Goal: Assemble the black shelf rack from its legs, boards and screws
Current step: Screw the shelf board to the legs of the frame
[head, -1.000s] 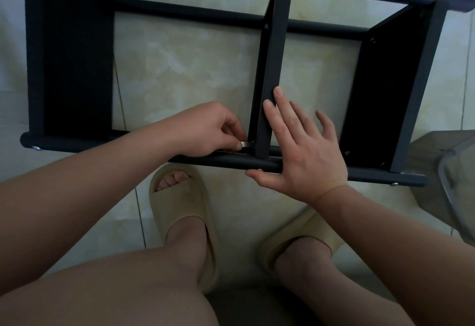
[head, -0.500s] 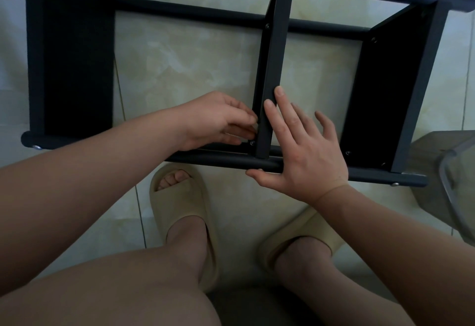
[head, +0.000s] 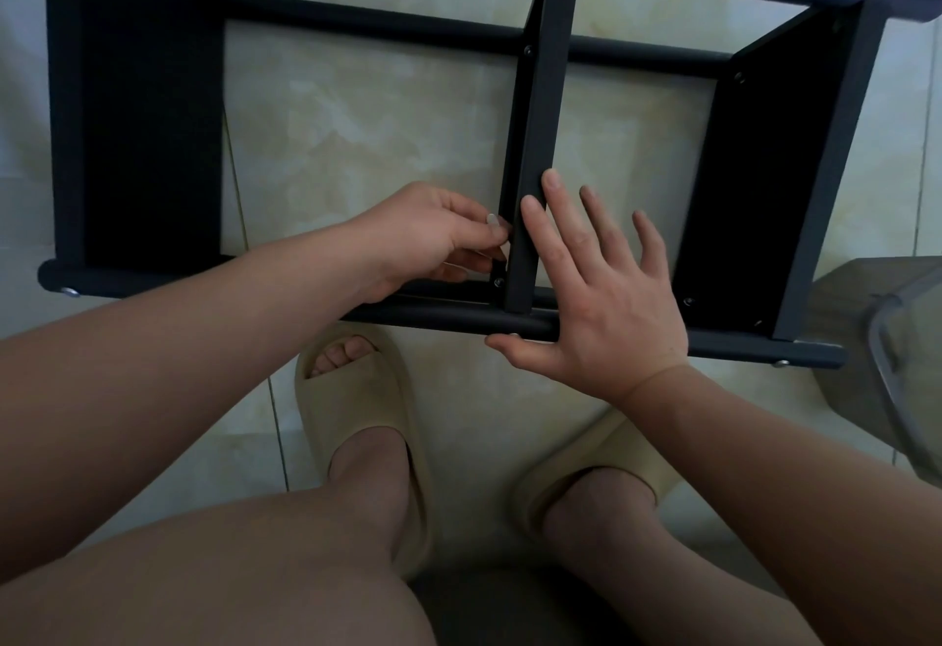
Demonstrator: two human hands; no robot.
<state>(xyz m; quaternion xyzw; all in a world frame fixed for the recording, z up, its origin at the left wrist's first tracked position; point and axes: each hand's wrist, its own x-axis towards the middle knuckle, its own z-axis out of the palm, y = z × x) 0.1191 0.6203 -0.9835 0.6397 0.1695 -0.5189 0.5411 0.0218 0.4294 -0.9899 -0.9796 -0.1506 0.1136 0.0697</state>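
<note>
The black shelf rack (head: 543,85) lies on its side on the tiled floor, its near leg tube (head: 438,316) running in front of my feet. My left hand (head: 433,237) is at the left face of the middle board (head: 535,146), fingers curled and pinching something small that they hide, probably a hex key. It is just above a screw (head: 497,282) at the board's lower corner. My right hand (head: 601,288) lies flat with spread fingers against the board's right side, and its thumb rests on the near leg.
Two more black boards stand in the rack, one at the left (head: 137,110) and one at the right (head: 764,176). A grey stool with a clear plastic container (head: 907,370) sits at the right edge. My feet in beige slippers (head: 357,406) are under the near leg.
My left hand has lifted and turned from low beside the near leg, where a silver piece showed between its fingers, to higher against the middle board. My right hand has stayed put.
</note>
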